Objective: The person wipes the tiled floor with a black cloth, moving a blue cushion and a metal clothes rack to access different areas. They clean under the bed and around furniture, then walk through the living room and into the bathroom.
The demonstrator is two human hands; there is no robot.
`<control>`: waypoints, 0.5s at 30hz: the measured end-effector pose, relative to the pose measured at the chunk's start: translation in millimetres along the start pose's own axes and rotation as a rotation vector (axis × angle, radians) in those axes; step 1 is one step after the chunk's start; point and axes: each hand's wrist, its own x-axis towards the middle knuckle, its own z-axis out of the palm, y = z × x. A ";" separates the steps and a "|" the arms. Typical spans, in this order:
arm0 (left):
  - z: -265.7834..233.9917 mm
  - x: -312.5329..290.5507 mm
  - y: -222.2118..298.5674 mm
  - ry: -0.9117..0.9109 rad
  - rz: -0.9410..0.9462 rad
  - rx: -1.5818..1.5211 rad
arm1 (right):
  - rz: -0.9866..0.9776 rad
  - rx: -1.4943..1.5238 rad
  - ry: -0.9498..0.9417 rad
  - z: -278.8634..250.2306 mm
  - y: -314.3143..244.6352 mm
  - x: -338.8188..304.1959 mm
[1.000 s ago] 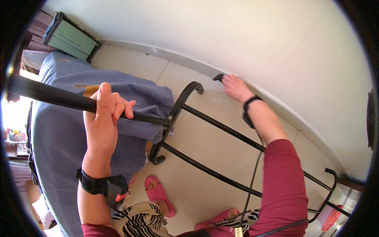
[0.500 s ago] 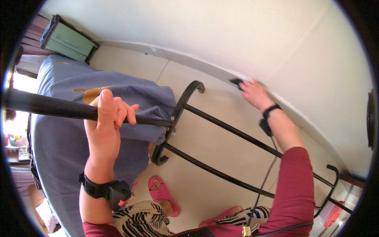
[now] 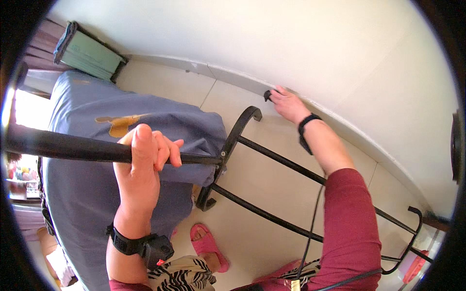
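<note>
My left hand (image 3: 141, 167) is closed around the black top rail (image 3: 63, 145) of a metal clothes rack, thumb pointing up. A blue garment (image 3: 87, 194) with a yellow print hangs over that rail. My right hand (image 3: 290, 104), in a dark red sleeve with a black wristband, reaches down to where the floor meets the white wall. Its fingertips pinch a small black piece (image 3: 266, 95). The rack's curled black foot (image 3: 245, 121) lies just below and left of that hand.
The rack's two lower bars (image 3: 272, 218) run diagonally across the beige tiled floor to curled ends at the right (image 3: 415, 213). A green folded item (image 3: 90, 56) leans at the wall, upper left. Pink slippers (image 3: 208, 245) are on my feet. A thin black cable (image 3: 310, 228) hangs along my right arm.
My right hand with the small black piece shifted right along the wall, then came back left toward the rack's curled foot. My left hand has kept its grip on the rail.
</note>
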 end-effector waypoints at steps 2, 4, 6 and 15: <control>-0.8 -0.9 -1.6 -0.005 0.004 0.002 | -0.087 -0.037 -0.086 -0.4 7.7 -43.5; -1.0 -1.5 -1.6 0.012 -0.005 -0.001 | -0.154 -0.016 -0.211 -6.9 17.4 -98.3; -0.3 -2.1 -0.2 -0.008 -0.003 -0.003 | -0.187 -0.006 -0.395 -20.2 22.9 -153.4; -1.8 -3.1 -8.8 0.013 -0.012 -0.163 | 0.816 0.493 -0.436 -187.5 53.9 -348.9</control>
